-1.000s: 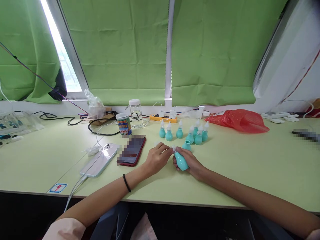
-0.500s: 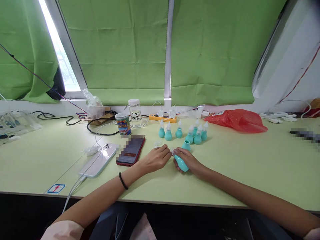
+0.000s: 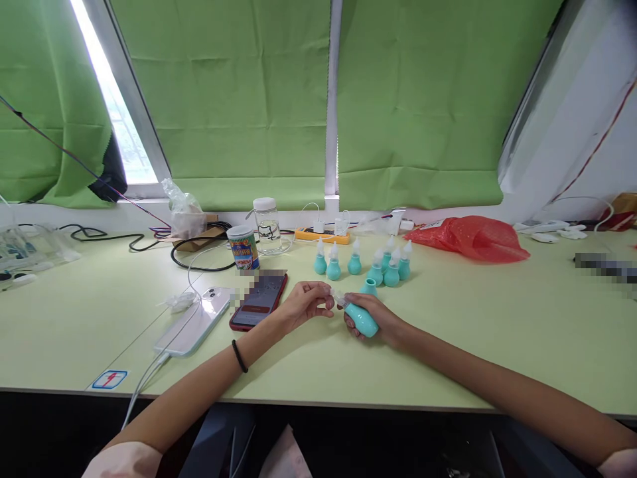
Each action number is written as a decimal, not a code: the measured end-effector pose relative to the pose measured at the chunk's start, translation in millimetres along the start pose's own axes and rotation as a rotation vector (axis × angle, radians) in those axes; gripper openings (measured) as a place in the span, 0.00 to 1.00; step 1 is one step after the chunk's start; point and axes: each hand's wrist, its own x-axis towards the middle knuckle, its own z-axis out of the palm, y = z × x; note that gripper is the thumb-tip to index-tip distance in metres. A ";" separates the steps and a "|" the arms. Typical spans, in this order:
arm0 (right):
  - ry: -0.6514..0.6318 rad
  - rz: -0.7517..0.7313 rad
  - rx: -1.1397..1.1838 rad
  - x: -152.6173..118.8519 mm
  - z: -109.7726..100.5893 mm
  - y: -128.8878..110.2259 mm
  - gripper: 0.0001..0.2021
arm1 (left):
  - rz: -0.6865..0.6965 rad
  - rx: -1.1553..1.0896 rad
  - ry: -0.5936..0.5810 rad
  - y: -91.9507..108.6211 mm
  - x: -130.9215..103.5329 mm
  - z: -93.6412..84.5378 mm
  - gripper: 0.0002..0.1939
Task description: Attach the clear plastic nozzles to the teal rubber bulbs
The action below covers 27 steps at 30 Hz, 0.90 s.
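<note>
My right hand (image 3: pixel 371 315) is wrapped round a turquoise bulb (image 3: pixel 361 320), which lies tilted with its narrow end toward the left. At that end sits a clear tip (image 3: pixel 339 297). The thumb and fingers of my left hand (image 3: pixel 307 304) pinch the clear tip's far end. An open-necked turquoise bulb (image 3: pixel 369 287) without a tip stands just behind my right hand. Farther back, several turquoise bulbs with clear pointed tips (image 3: pixel 333 265) stand upright on the table.
Left of my hands lie a red-cased phone (image 3: pixel 261 302) and a pale phone (image 3: pixel 194 322) with white cables. Behind them stand a labelled tub (image 3: pixel 243 248) and a clear jar (image 3: pixel 268 229). A red plastic bag (image 3: pixel 472 238) lies at the back right, beyond an orange power strip (image 3: pixel 318 236).
My left hand's fingers have lifted and opened out somewhat, and the clear tip now shows between the hands. A small clear piece seen behind my left hand no longer shows there.
</note>
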 end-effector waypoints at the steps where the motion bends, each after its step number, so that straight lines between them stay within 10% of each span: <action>1: 0.020 -0.012 -0.003 0.5 -1.1 0.3 0.12 | 0.022 0.090 0.018 1.2 0.0 -1.6 0.10; 6: 0.107 -0.183 -0.058 0.5 -4.9 -2.5 0.08 | 0.276 1.136 0.188 -3.8 2.5 -8.9 0.06; 10: 0.100 -0.229 -0.191 -0.1 -3.2 -2.2 0.08 | 0.302 1.567 0.068 -19.6 8.3 -13.2 0.08; 20: 0.213 -0.521 -0.780 -5.0 2.5 11.5 0.10 | 0.308 1.033 0.266 -12.6 -4.2 0.7 0.14; 27: 0.246 -0.635 -0.915 -12.4 10.3 10.4 0.10 | 0.251 1.037 0.037 -12.4 -11.2 17.4 0.20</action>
